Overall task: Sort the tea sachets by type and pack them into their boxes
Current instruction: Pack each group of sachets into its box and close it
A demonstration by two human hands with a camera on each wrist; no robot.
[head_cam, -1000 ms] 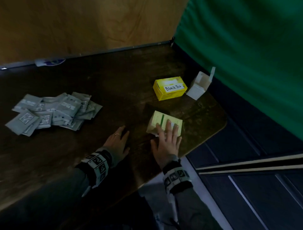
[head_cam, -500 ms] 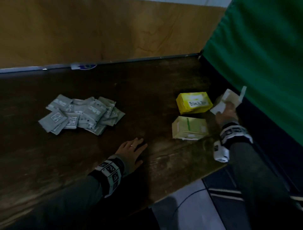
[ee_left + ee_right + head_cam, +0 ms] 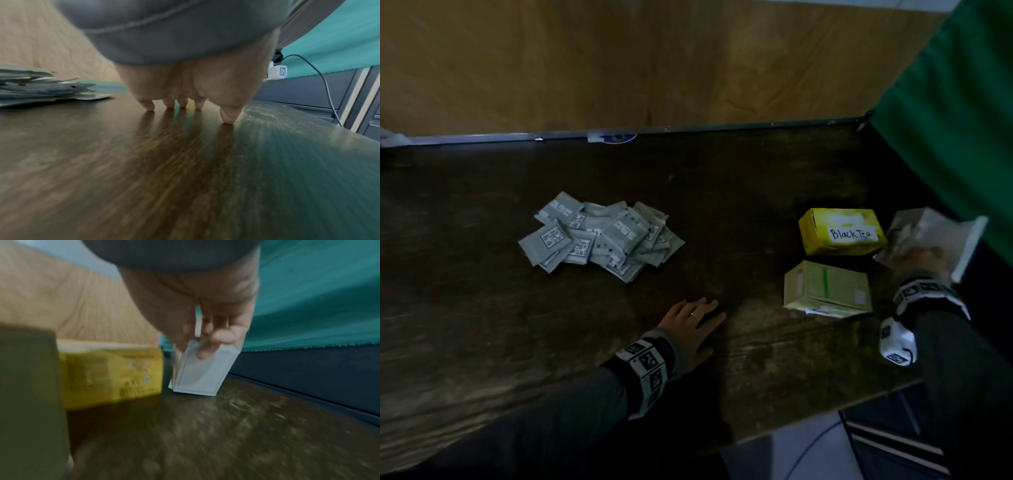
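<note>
The white box at 3 o'clock is smeared by motion blur in the head view, and its open top is covered by the right hand in the right wrist view. The pale green box is cut off by that view's left edge and blurred; the sachet markings cannot be read

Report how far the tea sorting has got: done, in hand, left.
Done: nothing packed; the sachets lie in one mixed pile on the table. In hand: the right hand grips the white box beside the yellow Black Tea box; the left hand rests on the table. Left: all sorting and packing; the pale green box looks closed.
</note>
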